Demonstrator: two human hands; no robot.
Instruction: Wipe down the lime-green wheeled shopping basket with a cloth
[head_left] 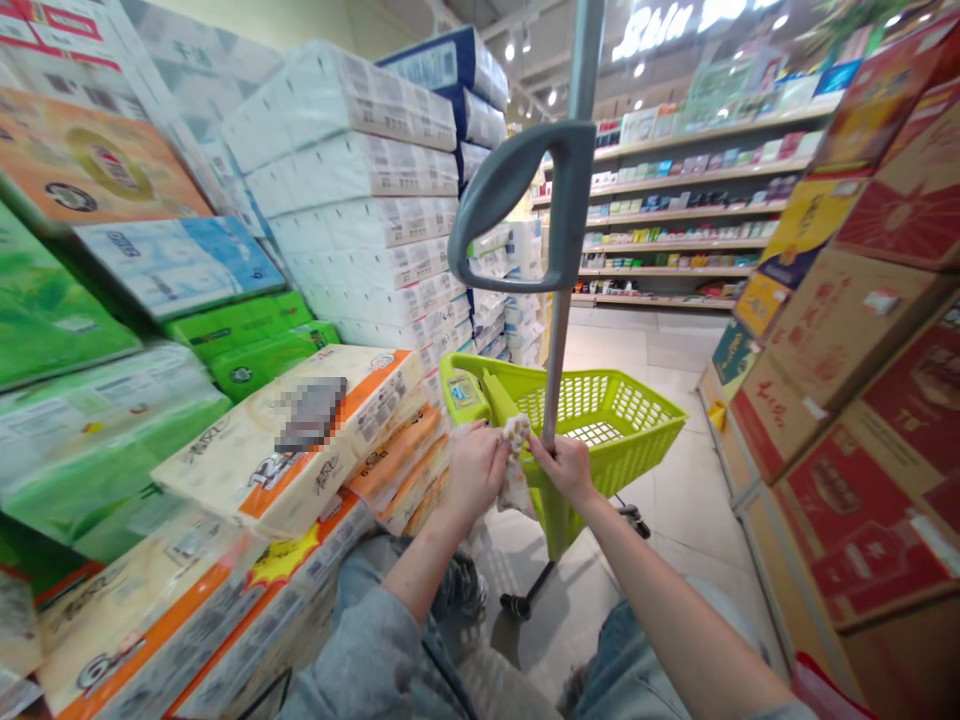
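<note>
A small white patterned cloth-like item (516,480) hangs between my hands, beside the handle end of a lime-green shopping cart (630,455). My left hand (477,465) is closed on its left side, fingers bent over it. From the right, my right hand (562,468) pinches its upper edge, close against the cart's grey metal pole (559,350). A grey loop handle (525,210) is fixed higher on that pole. The basket part in view shows white floor through its holes.
Stacked tissue packs (300,440) line the left, a blurred-out flat object on top. White packs (360,180) rise behind. Red and brown cartons (832,400) stand along the right. Stocked shelves (675,210) are at the back, beyond the tiled floor (682,520).
</note>
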